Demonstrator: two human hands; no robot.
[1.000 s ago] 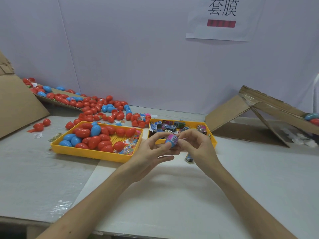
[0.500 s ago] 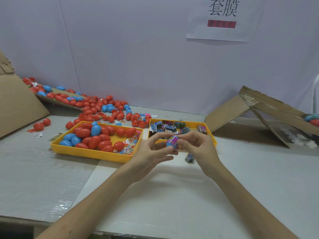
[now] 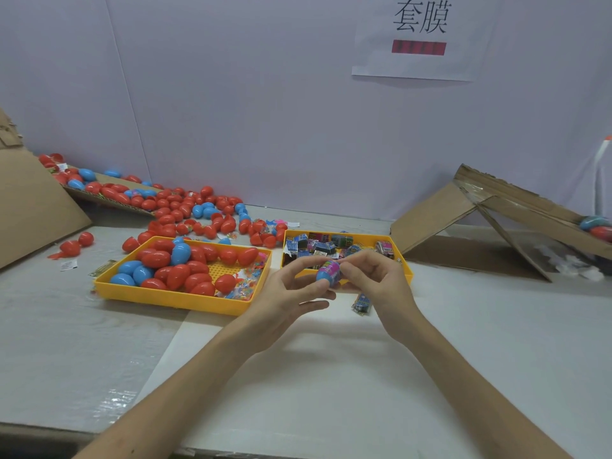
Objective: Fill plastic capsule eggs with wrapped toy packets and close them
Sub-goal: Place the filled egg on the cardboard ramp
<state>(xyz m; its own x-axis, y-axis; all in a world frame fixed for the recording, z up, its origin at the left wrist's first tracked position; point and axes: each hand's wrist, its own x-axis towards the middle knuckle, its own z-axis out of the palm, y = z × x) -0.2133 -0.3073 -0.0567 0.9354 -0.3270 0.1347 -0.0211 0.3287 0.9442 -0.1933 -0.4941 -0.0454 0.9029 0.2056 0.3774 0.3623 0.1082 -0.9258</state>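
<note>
Seemingly wrapped blue egg (image 3: 326,273) gripped between left hand (image 3: 290,294) and right hand (image 3: 379,280).

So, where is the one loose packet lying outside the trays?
In the head view, the loose packet lies flat on the table right of centre, just in front of the yellow packet tray and close beside the right hand.

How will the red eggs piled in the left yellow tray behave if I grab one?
Probably light: the red eggs look like thin hollow plastic. Their glossy, rounded shells likely slip in a loose pinch and roll once free; the many strays scattered behind the yellow tray suggest it. Neighbours in the pile may shift.
</note>
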